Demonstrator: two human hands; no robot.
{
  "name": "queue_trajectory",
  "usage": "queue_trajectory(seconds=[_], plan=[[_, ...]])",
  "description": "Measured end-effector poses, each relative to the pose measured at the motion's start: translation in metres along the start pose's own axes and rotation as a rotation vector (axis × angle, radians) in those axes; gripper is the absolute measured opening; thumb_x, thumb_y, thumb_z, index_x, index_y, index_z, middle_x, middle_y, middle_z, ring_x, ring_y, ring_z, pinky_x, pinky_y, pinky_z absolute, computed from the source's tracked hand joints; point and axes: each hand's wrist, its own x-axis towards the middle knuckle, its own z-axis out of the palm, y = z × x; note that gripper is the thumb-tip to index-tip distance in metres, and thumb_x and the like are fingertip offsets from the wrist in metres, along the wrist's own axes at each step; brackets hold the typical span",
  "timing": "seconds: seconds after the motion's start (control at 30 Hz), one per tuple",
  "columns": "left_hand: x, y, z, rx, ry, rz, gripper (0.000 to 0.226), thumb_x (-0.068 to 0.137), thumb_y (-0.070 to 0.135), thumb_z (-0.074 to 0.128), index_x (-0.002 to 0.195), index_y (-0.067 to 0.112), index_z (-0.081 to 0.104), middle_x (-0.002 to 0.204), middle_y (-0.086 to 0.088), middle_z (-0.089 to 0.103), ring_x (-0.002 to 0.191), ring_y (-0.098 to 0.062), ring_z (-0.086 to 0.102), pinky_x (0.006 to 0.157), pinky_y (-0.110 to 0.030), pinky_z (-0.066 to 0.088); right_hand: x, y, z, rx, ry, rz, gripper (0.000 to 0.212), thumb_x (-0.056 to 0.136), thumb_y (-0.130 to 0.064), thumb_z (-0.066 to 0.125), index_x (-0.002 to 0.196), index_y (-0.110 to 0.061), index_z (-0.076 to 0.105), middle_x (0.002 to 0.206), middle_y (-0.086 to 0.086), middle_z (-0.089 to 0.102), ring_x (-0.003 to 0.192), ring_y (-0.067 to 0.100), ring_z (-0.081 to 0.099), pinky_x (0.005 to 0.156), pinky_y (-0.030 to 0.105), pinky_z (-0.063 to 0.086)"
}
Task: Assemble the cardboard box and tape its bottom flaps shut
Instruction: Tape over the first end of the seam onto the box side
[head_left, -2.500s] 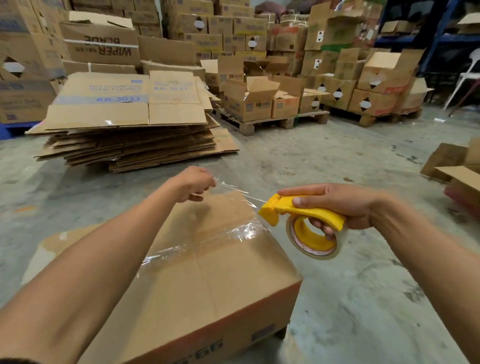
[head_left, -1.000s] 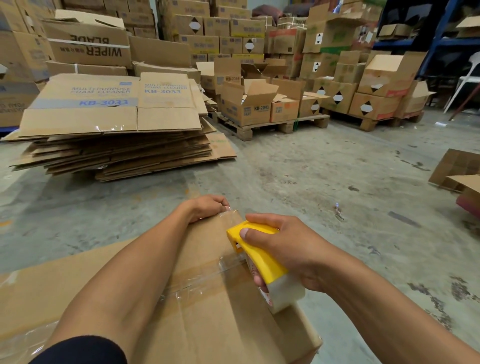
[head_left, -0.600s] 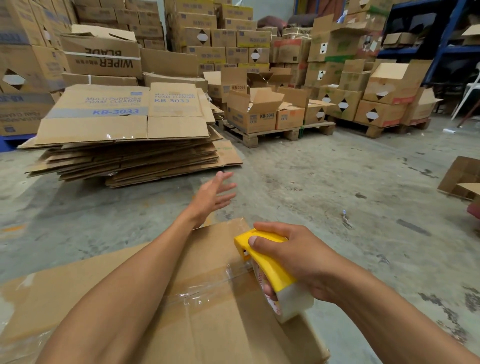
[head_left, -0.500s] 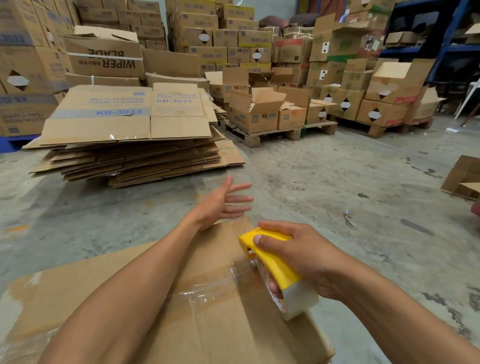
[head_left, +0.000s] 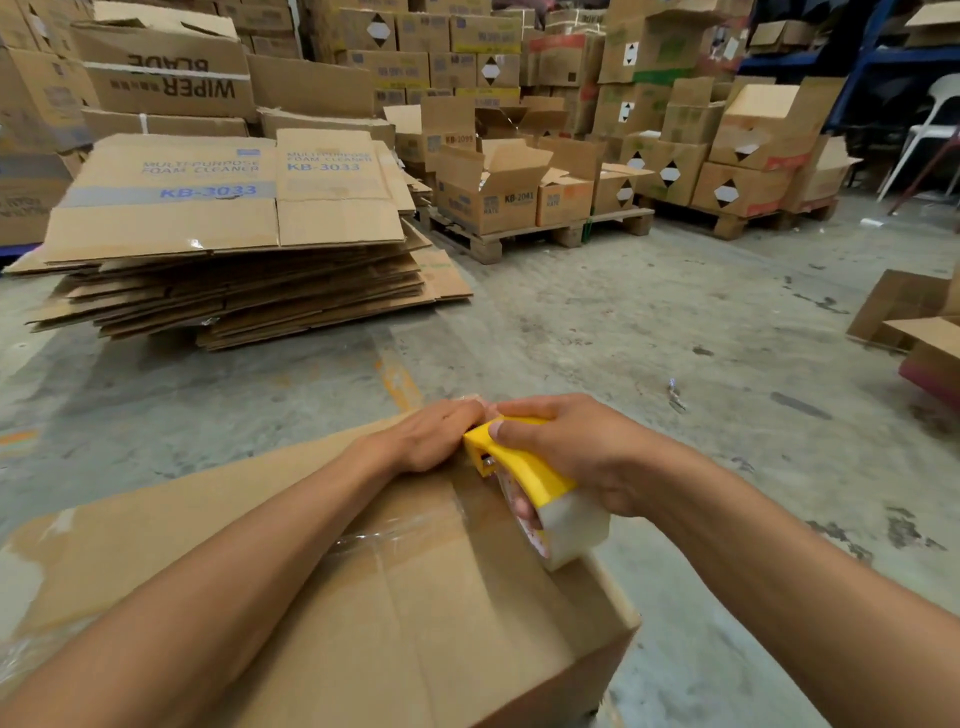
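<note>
A brown cardboard box (head_left: 426, 613) stands on the floor with its closed flaps facing up. A strip of clear tape (head_left: 395, 535) runs across those flaps. My left hand (head_left: 436, 434) lies flat, palm down, on the box's far edge, pressing the tape end. My right hand (head_left: 576, 447) grips a yellow tape dispenser (head_left: 524, 470) with a roll of clear tape, right beside the left hand at the far right corner. The dispenser's front touches the box top.
A stack of flattened cartons (head_left: 228, 244) lies on the concrete floor ahead left. Wooden pallets (head_left: 540, 236) carrying open boxes stand behind it. More cardboard (head_left: 914, 327) sits at the right edge. A white chair (head_left: 930, 130) stands at the far right.
My left hand, lifted with fingers spread half a second ago, has come down flat on the box's far edge. My right hand has moved the dispenser up to that edge.
</note>
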Motion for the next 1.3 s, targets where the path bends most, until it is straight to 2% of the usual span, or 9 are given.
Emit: queue_trajectory(seconds=[0.07, 0.17, 0.27, 0.5, 0.63, 0.83, 1.0, 1.2, 1.3], plan=[[0.0, 0.003, 0.0, 0.107, -0.017, -0.026, 0.05, 0.105, 0.031, 0.02, 0.112, 0.004, 0.062, 0.128, -0.009, 0.061, 0.115, -0.022, 0.054, 0.107, -0.038, 0.033, -0.005, 0.0, -0.001, -0.023, -0.01, 0.017, 0.021, 0.098, -0.018, 0.057, 0.119, -0.018, 0.062, 0.053, 0.015, 0.057, 0.038, 0.025, 0.056, 0.044, 0.03, 0.051], [-0.002, 0.004, 0.0, 0.264, -0.105, 0.034, 0.048, 0.107, 0.021, 0.015, 0.143, 0.02, 0.046, 0.146, 0.016, 0.033, 0.135, -0.001, 0.028, 0.115, -0.017, 0.01, -0.027, 0.004, -0.005, -0.035, -0.027, 0.047, 0.025, 0.099, -0.018, 0.055, 0.123, -0.02, 0.061, 0.046, 0.011, 0.058, 0.038, 0.024, 0.056, 0.045, 0.03, 0.052], [0.002, -0.002, 0.001, 0.316, -0.143, 0.118, 0.053, 0.102, 0.022, 0.009, 0.147, 0.022, 0.037, 0.155, 0.011, 0.03, 0.139, 0.004, 0.02, 0.118, -0.017, 0.003, -0.061, 0.016, -0.011, -0.04, 0.014, 0.081, 0.039, 0.096, -0.016, 0.061, 0.133, -0.025, 0.053, 0.049, 0.014, 0.059, 0.036, 0.024, 0.056, 0.042, 0.029, 0.051], [-0.001, 0.004, 0.005, 0.41, -0.119, 0.136, 0.047, 0.107, 0.028, 0.013, 0.152, 0.025, 0.028, 0.145, 0.023, 0.014, 0.134, 0.008, 0.011, 0.098, 0.005, -0.007, -0.121, 0.047, -0.014, 0.048, 0.079, 0.058, 0.044, 0.095, -0.016, 0.062, 0.136, -0.029, 0.052, 0.059, 0.023, 0.059, 0.037, 0.026, 0.056, 0.043, 0.03, 0.052], [-0.001, -0.002, 0.005, 0.438, -0.15, 0.161, 0.052, 0.104, 0.04, 0.018, 0.153, 0.023, 0.025, 0.159, 0.011, 0.02, 0.143, 0.003, 0.009, 0.119, -0.02, 0.0, -0.123, 0.068, -0.002, 0.05, 0.132, 0.042, 0.046, 0.093, -0.017, 0.065, 0.136, -0.029, 0.054, 0.065, 0.024, 0.062, 0.039, 0.028, 0.057, 0.047, 0.032, 0.052], [-0.008, 0.014, 0.012, 0.568, -0.142, 0.168, 0.062, 0.099, 0.046, 0.022, 0.155, 0.022, 0.013, 0.164, -0.001, 0.008, 0.151, -0.017, -0.001, 0.122, -0.042, 0.0, -0.122, 0.069, 0.0, 0.035, 0.155, 0.002, 0.046, 0.094, -0.012, 0.064, 0.138, -0.019, 0.053, 0.05, 0.013, 0.06, 0.031, 0.024, 0.053, 0.037, 0.026, 0.049], [-0.038, 0.057, 0.053, 0.523, -0.316, 0.351, 0.058, 0.098, 0.046, 0.015, 0.153, 0.03, 0.023, 0.162, 0.009, 0.016, 0.149, -0.01, -0.005, 0.12, -0.038, -0.009, -0.124, 0.069, -0.002, 0.016, 0.161, -0.008, 0.039, 0.093, -0.016, 0.065, 0.13, -0.027, 0.062, 0.053, 0.009, 0.064, 0.034, 0.025, 0.055, 0.039, 0.026, 0.049], [-0.041, 0.051, 0.06, 0.539, -0.256, 0.332, 0.063, 0.094, 0.059, 0.005, 0.15, 0.039, 0.025, 0.161, 0.013, 0.02, 0.15, -0.009, -0.002, 0.121, -0.04, -0.004, -0.138, 0.076, -0.006, -0.03, 0.151, -0.047, 0.044, 0.093, -0.017, 0.065, 0.135, -0.029, 0.057, 0.071, 0.02, 0.067, 0.036, 0.025, 0.057, 0.041, 0.028, 0.051], [-0.039, 0.051, 0.061, 0.544, -0.237, 0.307, 0.054, 0.099, 0.055, 0.01, 0.15, 0.045, 0.023, 0.161, 0.015, 0.02, 0.15, -0.009, -0.002, 0.121, -0.04, -0.003, -0.164, 0.094, -0.015, -0.003, 0.131, -0.041, 0.039, 0.095, -0.016, 0.062, 0.131, -0.028, 0.058, 0.064, 0.024, 0.061, 0.036, 0.025, 0.053, 0.041, 0.028, 0.05]])
